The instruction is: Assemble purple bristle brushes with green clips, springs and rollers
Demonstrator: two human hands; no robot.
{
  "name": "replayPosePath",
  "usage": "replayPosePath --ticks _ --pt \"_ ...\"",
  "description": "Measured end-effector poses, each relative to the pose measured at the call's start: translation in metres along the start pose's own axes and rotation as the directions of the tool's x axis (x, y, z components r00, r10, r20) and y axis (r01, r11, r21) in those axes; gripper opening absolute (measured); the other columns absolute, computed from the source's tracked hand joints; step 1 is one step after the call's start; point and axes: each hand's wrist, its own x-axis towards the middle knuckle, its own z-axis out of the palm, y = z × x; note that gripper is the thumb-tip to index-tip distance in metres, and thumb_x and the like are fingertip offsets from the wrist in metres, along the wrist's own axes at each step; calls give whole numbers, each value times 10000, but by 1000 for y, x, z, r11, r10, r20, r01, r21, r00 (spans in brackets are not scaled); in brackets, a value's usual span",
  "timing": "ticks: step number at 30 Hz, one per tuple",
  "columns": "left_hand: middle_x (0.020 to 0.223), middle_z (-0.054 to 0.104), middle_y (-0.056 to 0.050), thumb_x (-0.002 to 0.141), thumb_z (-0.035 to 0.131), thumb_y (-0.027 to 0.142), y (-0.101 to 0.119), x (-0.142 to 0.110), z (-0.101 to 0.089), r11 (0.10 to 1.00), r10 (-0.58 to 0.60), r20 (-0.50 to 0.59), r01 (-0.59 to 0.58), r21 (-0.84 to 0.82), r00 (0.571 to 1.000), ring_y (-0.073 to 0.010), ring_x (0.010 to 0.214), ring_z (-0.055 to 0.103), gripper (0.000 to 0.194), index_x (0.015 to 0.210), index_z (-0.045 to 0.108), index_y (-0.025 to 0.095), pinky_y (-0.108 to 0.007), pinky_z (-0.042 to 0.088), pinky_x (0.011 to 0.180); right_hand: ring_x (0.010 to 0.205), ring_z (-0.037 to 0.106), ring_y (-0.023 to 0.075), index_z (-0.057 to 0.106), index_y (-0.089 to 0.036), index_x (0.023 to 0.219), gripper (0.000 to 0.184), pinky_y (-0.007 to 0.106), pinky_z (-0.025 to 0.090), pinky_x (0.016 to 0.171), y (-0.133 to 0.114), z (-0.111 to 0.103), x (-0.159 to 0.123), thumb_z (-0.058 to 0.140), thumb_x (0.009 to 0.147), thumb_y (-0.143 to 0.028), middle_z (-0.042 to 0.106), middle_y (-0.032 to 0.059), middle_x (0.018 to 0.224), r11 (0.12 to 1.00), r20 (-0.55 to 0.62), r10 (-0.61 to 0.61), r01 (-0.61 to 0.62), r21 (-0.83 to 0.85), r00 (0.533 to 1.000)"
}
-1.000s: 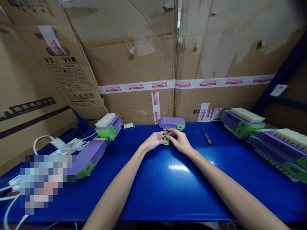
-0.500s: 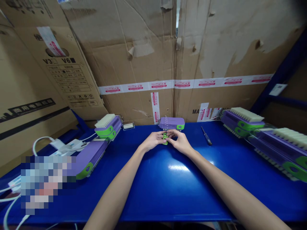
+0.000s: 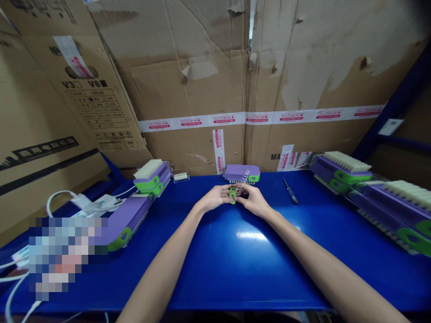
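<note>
Above the middle of the blue table, my left hand (image 3: pixel 215 198) pinches a small green plastic part (image 3: pixel 232 194) from the left. My right hand (image 3: pixel 253 198) is closed at the part's right side, thumb and forefinger round the lower end of a thin silvery coil spring (image 3: pixel 245 177). The spring leans up and to the right, in front of a purple block with a green end (image 3: pixel 240 170). Whether the spring's lower end touches the green part cannot be made out; fingers cover it.
A screwdriver (image 3: pixel 290 192) lies to the right. Purple-green units with pale bristle-like pads (image 3: pixel 346 160) stand at the right, and similar ones (image 3: pixel 148 170) at the left. White cables and a power strip (image 3: pixel 97 206) lie far left. Cardboard (image 3: pixel 188 89) walls the back.
The coil spring has swung from nearly upright to leaning right. More of the green part shows between my fingers. Both hands stay in about the same place.
</note>
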Motion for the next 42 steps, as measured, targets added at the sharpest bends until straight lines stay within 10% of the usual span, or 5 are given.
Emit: replayPosePath --ticks 42 --pt "675 658 -7 534 547 -27 15 -1 17 997 -68 -196 58 -55 978 -109 600 579 631 1146 604 119 -245 454 636 630 582 132 595 -184 938 270 249 439 611 -12 2 4 610 673 -134 661 6 781 998 -60 52 -54 -37 997"
